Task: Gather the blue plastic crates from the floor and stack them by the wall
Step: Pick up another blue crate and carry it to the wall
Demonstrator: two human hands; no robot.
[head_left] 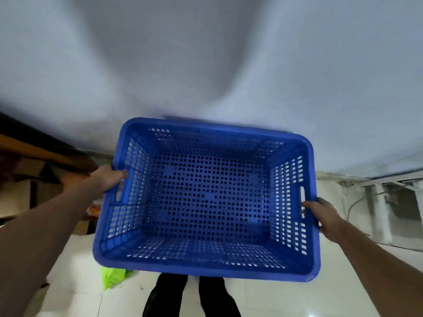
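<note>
A blue perforated plastic crate (206, 197) fills the middle of the head view, held level in the air with its open top towards me and nothing inside it. My left hand (109, 177) grips its left rim by the handle slot. My right hand (320, 213) grips the right rim by the other slot. The crate's far edge is close to a plain pale wall (206, 53). No other crates show.
Brown cardboard and dark clutter (34, 175) lie at the left by the wall. A green bag (113, 276) lies on the white floor (75, 289) under the crate's near left corner. A grey frame with cables (389, 202) stands at the right. My dark-trousered legs (190, 296) are below.
</note>
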